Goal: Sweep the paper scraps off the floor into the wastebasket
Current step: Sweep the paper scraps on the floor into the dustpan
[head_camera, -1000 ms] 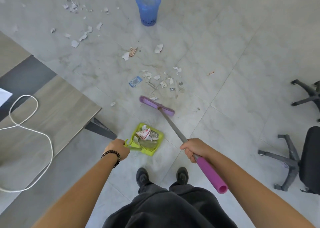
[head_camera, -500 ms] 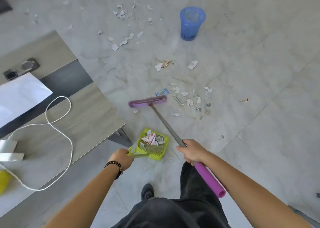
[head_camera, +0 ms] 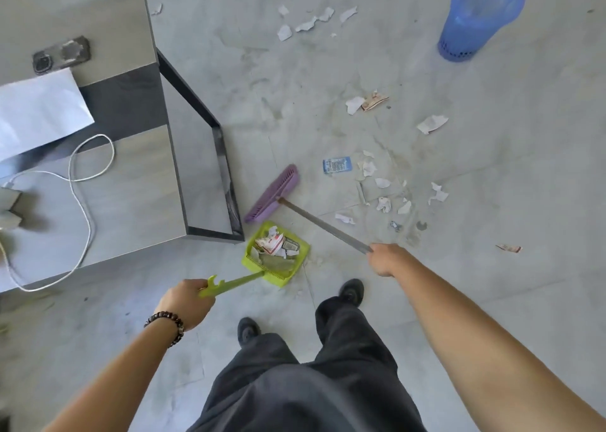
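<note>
My left hand grips the handle of a lime-green dustpan that rests on the floor and holds several paper scraps. My right hand grips the grey shaft of a broom; its purple head sits on the floor just above the dustpan, beside the table leg. Paper scraps lie scattered to the right of the broom head, and more scraps lie farther off. A blue wastebasket stands upright at the top right.
A grey table with a black frame fills the left side, carrying a white cable, white paper and a dark device. My two shoes stand on the tiled floor below the dustpan.
The view has shifted left and closer to the floor. The broom head swung left and toward the dustpan, now turned at an angle by the table leg. The dustpan stays on the floor.
</note>
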